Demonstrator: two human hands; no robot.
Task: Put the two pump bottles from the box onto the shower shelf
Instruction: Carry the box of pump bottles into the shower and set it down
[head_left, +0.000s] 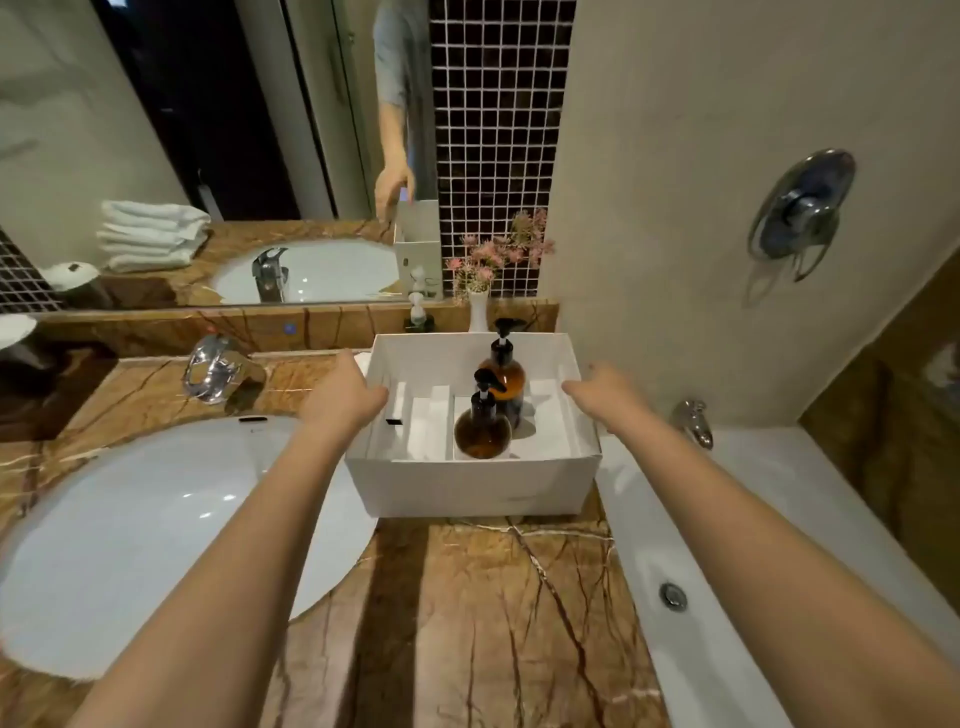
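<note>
A white open box (467, 488) stands on the brown marble counter, between the sink and the bathtub. Two amber pump bottles with black pumps stand upright inside it. The shorter, rounder bottle (482, 430) is nearer to me, and the taller bottle (503, 375) is right behind it. My left hand (345, 395) is on the box's left wall with fingers curled over the rim. My right hand (605, 387) is on the right wall, its fingers reaching over that rim. Neither hand touches a bottle.
A white sink (130, 540) with a chrome tap (210, 369) lies to the left. The bathtub (727, 597) with its spout (693, 421) runs along the right. Behind the box stand a vase of pink flowers (480, 306) and a small soap dispenser (417, 314). A mirror covers the back wall.
</note>
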